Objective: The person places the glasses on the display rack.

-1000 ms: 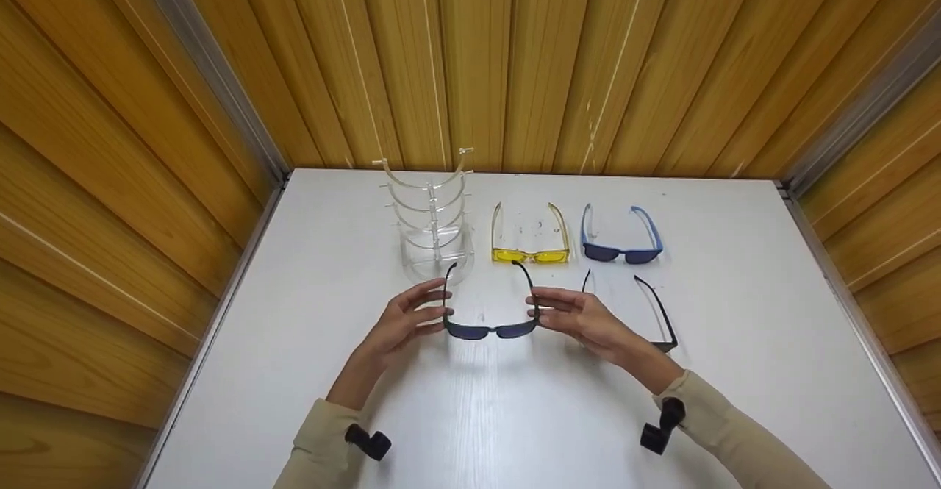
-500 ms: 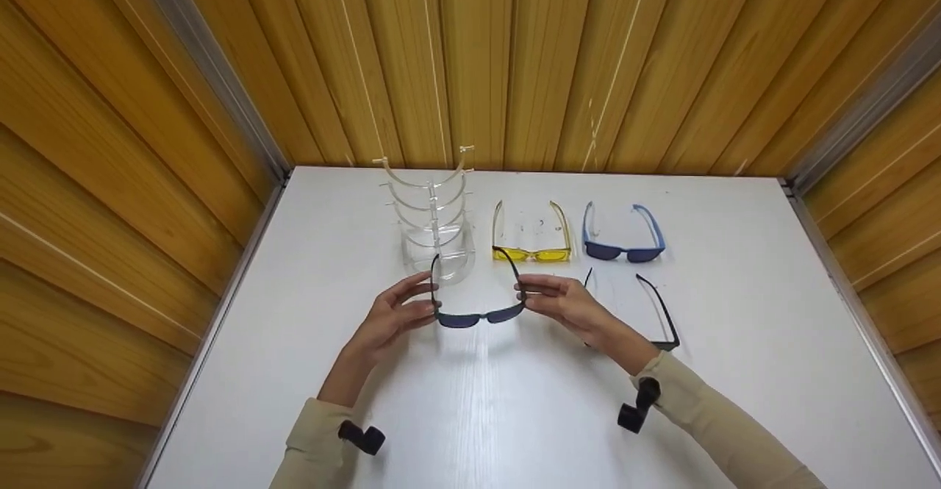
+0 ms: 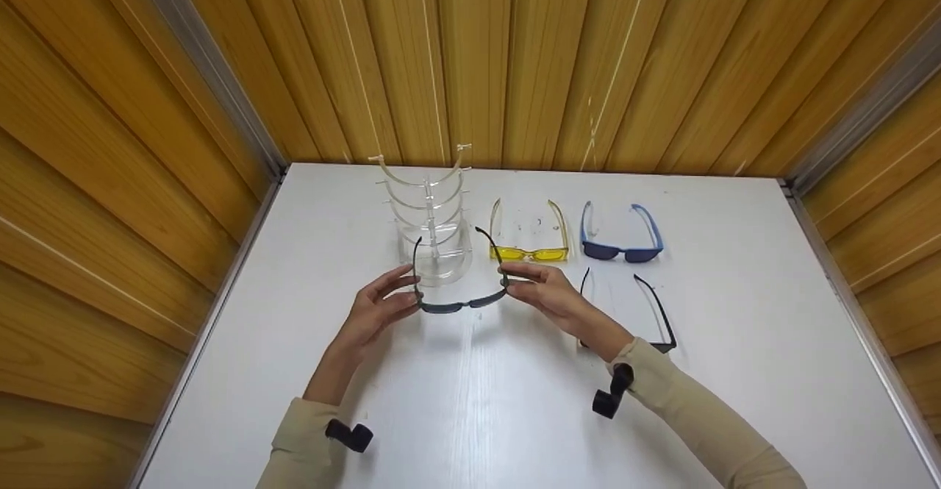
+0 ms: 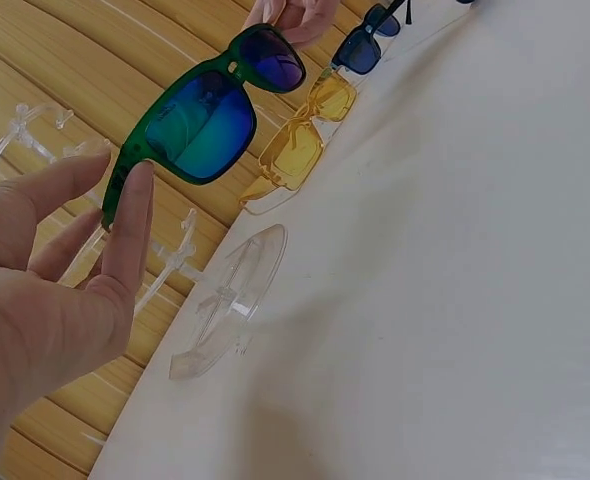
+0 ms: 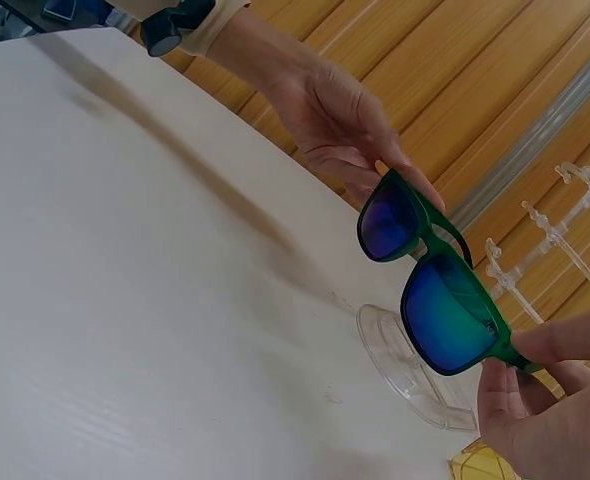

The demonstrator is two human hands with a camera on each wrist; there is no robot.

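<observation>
Both hands hold a pair of green-framed sunglasses (image 4: 200,125) with blue mirrored lenses above the table, temples spread and pointing away from the person. My left hand (image 3: 376,311) pinches the left temple near the hinge; my right hand (image 3: 548,294) pinches the right one, as the right wrist view also shows at the sunglasses (image 5: 450,315). Just beyond the temple tips stands a clear plastic glasses stand (image 3: 430,206) with several curved tiers, none bearing glasses. Its base (image 4: 235,300) shows below the sunglasses in the left wrist view.
Yellow-lensed glasses (image 3: 529,254) lie right of the stand, with blue-framed sunglasses (image 3: 623,252) beside them. Black-framed glasses (image 3: 665,316) lie nearer, partly hidden behind the right hand and forearm. Wood-patterned walls (image 3: 470,62) enclose the white table (image 3: 470,415) at the back and sides.
Both hands have carried the sunglasses left and away from the person, toward the stand. The lenses now appear tilted more edge-on in the head view. The other glasses have stayed put.
</observation>
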